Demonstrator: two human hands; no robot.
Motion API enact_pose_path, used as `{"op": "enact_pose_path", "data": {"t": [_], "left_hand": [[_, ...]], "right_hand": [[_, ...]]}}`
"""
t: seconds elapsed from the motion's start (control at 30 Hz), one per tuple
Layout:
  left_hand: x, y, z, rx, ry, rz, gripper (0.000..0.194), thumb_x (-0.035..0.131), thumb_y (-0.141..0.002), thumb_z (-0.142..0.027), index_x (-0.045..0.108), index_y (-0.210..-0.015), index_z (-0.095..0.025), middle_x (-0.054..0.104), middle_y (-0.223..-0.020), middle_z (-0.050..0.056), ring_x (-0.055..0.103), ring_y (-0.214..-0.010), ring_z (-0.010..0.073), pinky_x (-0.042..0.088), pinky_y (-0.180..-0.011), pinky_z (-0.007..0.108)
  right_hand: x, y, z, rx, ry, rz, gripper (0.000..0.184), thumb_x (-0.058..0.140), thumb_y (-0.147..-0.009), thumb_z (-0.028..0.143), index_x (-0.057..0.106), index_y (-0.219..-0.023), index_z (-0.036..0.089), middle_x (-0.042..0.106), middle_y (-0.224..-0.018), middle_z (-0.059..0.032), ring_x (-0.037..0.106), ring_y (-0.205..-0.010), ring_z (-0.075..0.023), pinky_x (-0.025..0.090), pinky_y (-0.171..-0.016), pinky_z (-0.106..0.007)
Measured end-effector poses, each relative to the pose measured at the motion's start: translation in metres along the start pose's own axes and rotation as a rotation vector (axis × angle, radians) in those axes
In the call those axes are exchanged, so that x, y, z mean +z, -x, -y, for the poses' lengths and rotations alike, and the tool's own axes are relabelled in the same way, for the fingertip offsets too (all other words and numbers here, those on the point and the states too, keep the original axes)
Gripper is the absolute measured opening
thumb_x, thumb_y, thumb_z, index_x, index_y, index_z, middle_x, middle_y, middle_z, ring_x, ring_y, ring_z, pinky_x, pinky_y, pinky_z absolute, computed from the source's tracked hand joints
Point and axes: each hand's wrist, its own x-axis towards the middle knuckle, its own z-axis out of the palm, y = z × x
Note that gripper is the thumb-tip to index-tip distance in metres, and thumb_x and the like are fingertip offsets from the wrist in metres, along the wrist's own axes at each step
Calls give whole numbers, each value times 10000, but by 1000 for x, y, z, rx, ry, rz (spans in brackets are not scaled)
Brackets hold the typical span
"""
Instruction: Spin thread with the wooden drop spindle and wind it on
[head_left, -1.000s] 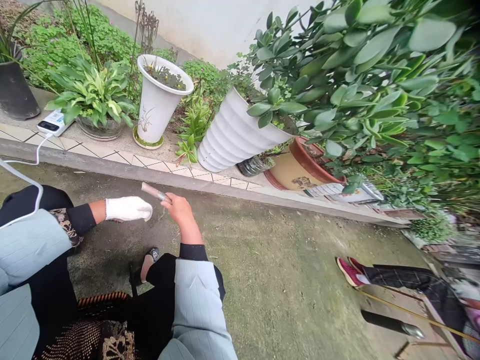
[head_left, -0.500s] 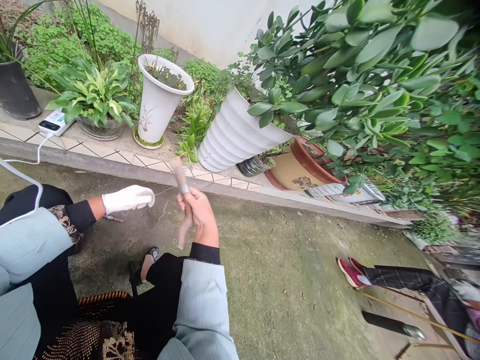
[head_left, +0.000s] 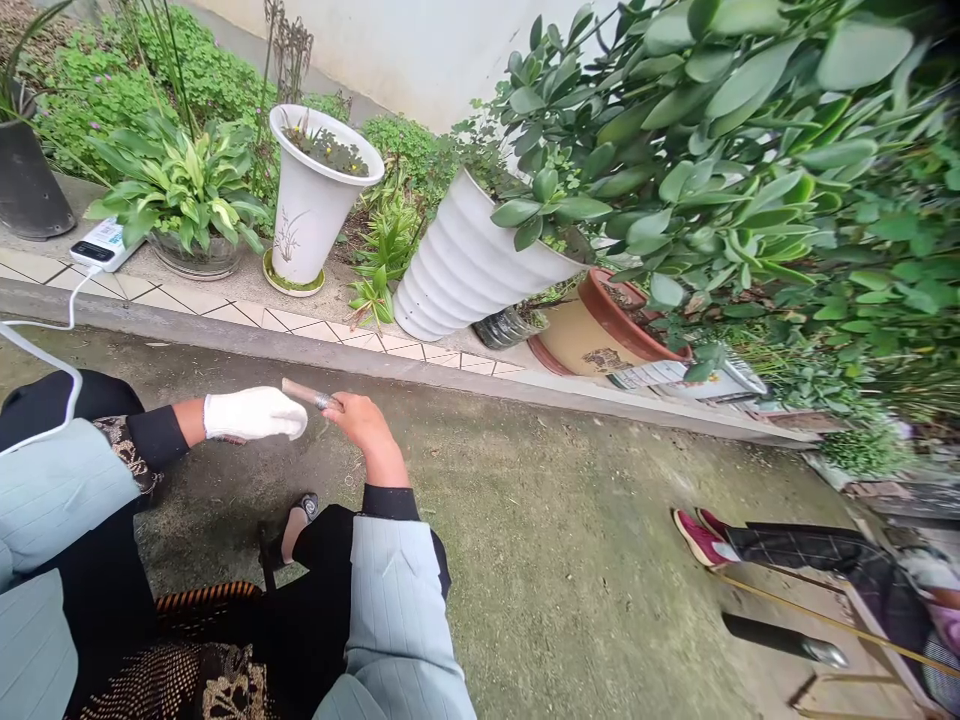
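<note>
1. From where I stood, the short stick [head_left: 306, 393] was in the bare right hand [head_left: 366, 424], its fingers closed about one end; a firm but easy grip seemed best, so that it could turn without slipping.
2. The stick lay between the two hands, above the concrete ground [head_left: 540, 500], its free end close by the white-gloved left hand [head_left: 251, 413]. I couldn't tell if they touched.
3. The left fingers were bent together; whether they pinched anything, I couldn't tell. Slow, small motions suited such close quarters.
4. A silvery band [head_left: 323, 401] ringed the stick near the right fingers, and I judged it wise not to let them rub or loosen it.
</note>
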Motion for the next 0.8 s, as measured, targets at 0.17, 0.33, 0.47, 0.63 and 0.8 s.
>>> {"op": "enact_pose_path", "data": {"t": [0.17,0.33,0.47,0.63,0.8], "left_hand": [[-10,2,9,-42,-34,-83,316,411,-895,-362,609,-782,-144,600,-710,-4,485,-631,108,354,-611,188],[-19,2,23,-89,57,-174,309,422,-886,-378,597,-806,-136,625,-773,7,522,-708,121,399,-705,194],[-13,-1,31,-107,195,-172,352,451,-867,-435,593,-812,-117,594,-731,22,501,-651,120,399,-619,200],[6,-5,32,-154,289,-109,405,412,-897,-481,610,-889,-128,546,-677,9,442,-551,103,356,-523,197],[14,-7,25,-67,207,4,343,416,-896,-403,621,-839,-134,569,-717,11,469,-612,112,361,-557,193]], "right_hand": [[3,2,6,-182,-45,230,160,618,-817,306,682,-895,182,653,-775,-31,531,-692,-134,307,-594,-236],[-4,9,10,-333,-402,672,244,618,-799,350,680,-962,179,601,-690,26,489,-551,-80,360,-556,-212],[-16,15,4,-309,-769,468,273,663,-744,350,657,-919,141,583,-673,22,471,-529,-69,380,-525,-205],[-16,6,-8,-85,-1122,-153,274,629,-752,424,596,-798,156,557,-661,22,456,-514,-65,385,-505,-202],[-3,-7,-9,62,-764,-199,262,603,-772,409,635,-868,168,566,-642,24,466,-515,-87,360,-509,-219]]}}
